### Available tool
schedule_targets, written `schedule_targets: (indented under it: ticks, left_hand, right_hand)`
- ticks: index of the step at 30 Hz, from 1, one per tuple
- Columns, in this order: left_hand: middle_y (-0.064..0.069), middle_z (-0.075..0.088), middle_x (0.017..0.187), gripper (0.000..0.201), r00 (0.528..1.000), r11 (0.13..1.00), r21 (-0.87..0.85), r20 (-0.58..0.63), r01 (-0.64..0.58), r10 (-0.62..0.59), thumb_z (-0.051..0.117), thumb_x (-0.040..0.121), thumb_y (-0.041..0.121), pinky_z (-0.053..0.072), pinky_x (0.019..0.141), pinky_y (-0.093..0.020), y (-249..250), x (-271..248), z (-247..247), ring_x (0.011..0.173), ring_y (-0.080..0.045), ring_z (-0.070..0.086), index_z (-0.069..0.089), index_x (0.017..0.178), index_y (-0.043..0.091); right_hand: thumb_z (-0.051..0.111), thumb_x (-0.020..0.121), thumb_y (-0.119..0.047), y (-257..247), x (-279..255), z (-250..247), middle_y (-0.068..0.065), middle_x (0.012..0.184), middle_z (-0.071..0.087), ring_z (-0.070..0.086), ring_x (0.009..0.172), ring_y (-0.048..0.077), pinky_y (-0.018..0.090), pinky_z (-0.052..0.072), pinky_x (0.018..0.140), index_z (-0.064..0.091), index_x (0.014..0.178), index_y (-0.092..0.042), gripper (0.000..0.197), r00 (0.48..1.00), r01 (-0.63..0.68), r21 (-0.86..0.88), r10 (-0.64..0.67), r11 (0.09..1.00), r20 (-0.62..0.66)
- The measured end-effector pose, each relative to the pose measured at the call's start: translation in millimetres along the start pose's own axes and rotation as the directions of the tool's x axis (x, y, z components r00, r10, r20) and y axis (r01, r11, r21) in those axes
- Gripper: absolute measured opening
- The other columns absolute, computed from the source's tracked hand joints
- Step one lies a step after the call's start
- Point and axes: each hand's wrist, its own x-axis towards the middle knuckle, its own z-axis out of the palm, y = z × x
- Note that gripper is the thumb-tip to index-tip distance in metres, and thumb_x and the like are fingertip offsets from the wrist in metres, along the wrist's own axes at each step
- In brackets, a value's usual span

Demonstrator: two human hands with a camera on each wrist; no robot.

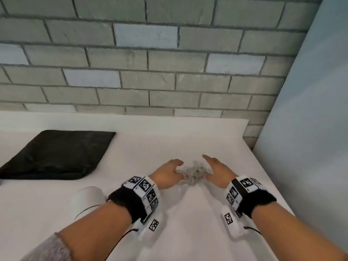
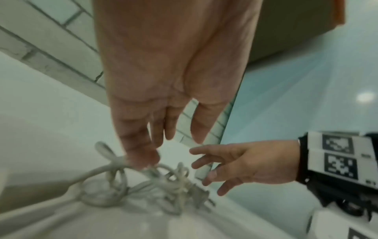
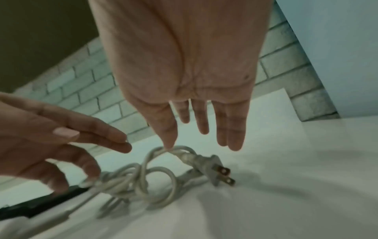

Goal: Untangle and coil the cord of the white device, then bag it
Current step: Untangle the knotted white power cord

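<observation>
Both hands, left (image 1: 167, 173) and right (image 1: 219, 171), fingers spread, flank the tangled cord (image 1: 192, 173).

On the flat white desk (image 1: 188, 232) the knotted grey tangled cord (image 1: 192, 175) lies between the left hand (image 1: 166, 175) and right hand (image 1: 218, 172), the flat black fabric bag (image 1: 56, 155) far left, the rounded white device (image 1: 87, 201) near left.

left wrist: fuzzy black wristband (image 1: 128, 202) | white block with black-and-white square markers (image 1: 146, 191) | thin black cable (image 1: 122, 240) | grey knit sleeve (image 1: 50, 249) | right wrist: matching black band (image 1: 258, 201)
</observation>
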Motion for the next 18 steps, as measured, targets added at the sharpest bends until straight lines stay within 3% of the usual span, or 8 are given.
schedule_targets:
  ticks: [2,5,7,9,12,15,18]
  left_hand:
    - [-0.011,0.045,0.137,0.053,1.0,1.0,0.021,0.009,0.005,-0.005,0.052,0.089,0.018,0.04,0.101,-0.03,0.7,8.6,1.3,0.121,-0.024,0.049,0.033,0.139,0.015]
    - [-0.009,0.047,0.139,0.056,0.997,0.994,0.106,0.075,0.004,-0.012,0.055,0.086,0.021,0.038,0.105,-0.035,-1.7,19.6,5.3,0.124,-0.024,0.047,0.035,0.137,0.013]
    - [-0.009,0.05,0.137,0.061,0.995,0.989,0.151,0.094,0.008,-0.022,0.056,0.079,0.029,0.034,0.109,-0.037,-2.9,23.4,10.0,0.126,-0.024,0.047,0.038,0.136,0.013]
    - [-0.008,0.055,0.132,0.06,0.998,0.983,0.185,0.058,-0.003,-0.008,0.053,0.076,0.033,0.034,0.108,-0.032,-2.9,26.4,12.4,0.122,-0.022,0.05,0.044,0.132,0.013]
    - [-0.005,0.063,0.116,0.036,0.997,0.972,0.228,-0.039,-0.051,0.062,0.051,0.089,0.025,0.039,0.084,-0.02,-2.3,27.0,15.1,0.106,-0.02,0.057,0.054,0.123,0.012]
    - [0.001,0.06,0.079,0.024,0.989,0.989,0.115,-0.104,-0.094,0.106,0.052,0.089,0.018,0.034,0.055,-0.017,-4.2,24.4,12.4,0.072,-0.013,0.051,0.064,0.107,0.006]
    - [0.005,0.051,0.064,0.02,0.979,0.99,-0.067,-0.17,-0.126,0.113,0.054,0.088,0.012,0.036,0.053,-0.015,-4.2,16.7,2.8,0.059,-0.009,0.045,0.066,0.099,0.001]
  right_hand:
    - [0.048,0.089,-0.011,0.2,8.9,4.0,0.015,0.145,0.03,0.042,0.126,0.031,0.029,0.034,0.1,0.014,0.144,-0.021,0.065,0.999,-0.02,-0.023,0.021,1.0,0.032]
    - [0.051,0.087,-0.008,5.3,19.0,11.7,0.014,0.135,0.046,0.048,0.119,0.027,0.025,0.036,0.096,0.037,0.136,-0.016,0.052,0.999,-0.029,-0.038,0.03,0.999,0.022]
    - [0.055,0.084,-0.007,7.3,18.8,13.7,0.014,0.112,0.057,0.057,0.092,0.026,0.023,0.042,0.077,0.053,0.121,-0.01,0.036,1.0,-0.022,0.037,0.023,0.999,-0.018]
    - [0.057,0.083,-0.006,3.3,15.7,9.6,0.011,0.092,0.057,0.052,0.069,0.022,0.021,0.04,0.059,0.06,0.104,-0.007,0.022,0.997,0.009,0.156,0.003,0.988,-0.075]
    - [0.056,0.084,-0.008,-2.4,9.8,6.0,0.007,0.082,0.057,0.051,0.058,0.016,0.02,0.042,0.053,0.06,0.091,-0.009,0.007,0.995,0.074,0.208,-0.058,0.975,-0.082]
    - [0.056,0.087,-0.011,-6.5,4.3,5.3,0.002,0.082,0.057,0.05,0.047,0.005,0.01,0.038,0.044,0.057,0.083,-0.015,0.005,0.991,0.131,0.252,-0.123,0.959,-0.048]
    - [0.052,0.09,-0.019,-12.5,-4.9,2.3,0.003,0.079,0.056,0.051,0.049,0.009,0.02,0.041,0.047,0.056,0.083,-0.021,0.009,0.986,0.158,0.453,-0.163,0.877,-0.028]
